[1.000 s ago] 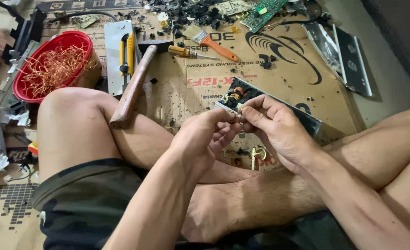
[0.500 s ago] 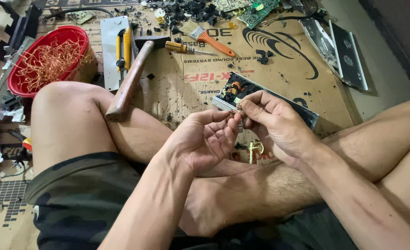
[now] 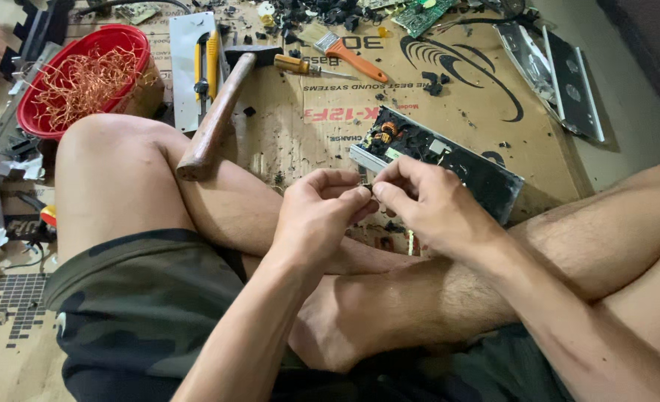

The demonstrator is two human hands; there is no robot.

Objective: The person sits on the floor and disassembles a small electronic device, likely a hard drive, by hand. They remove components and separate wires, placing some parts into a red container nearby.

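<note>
Flattened brown cardboard sheet (image 3: 449, 89) covers the floor. I see my left hand (image 3: 319, 219) and right hand (image 3: 423, 201) meeting fingertip to fingertip, pinching a tiny part between them, too small to identify. Black open power-supply board (image 3: 449, 156) lies just behind them. Wooden-handled hammer (image 3: 214, 115) leans on my left knee; red bowl of copper wire (image 3: 77, 78) sits far left.

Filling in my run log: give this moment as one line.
left hand: pinching small part | right hand: pinching same part | power board: on cardboard behind hands | hammer: against knee
</note>
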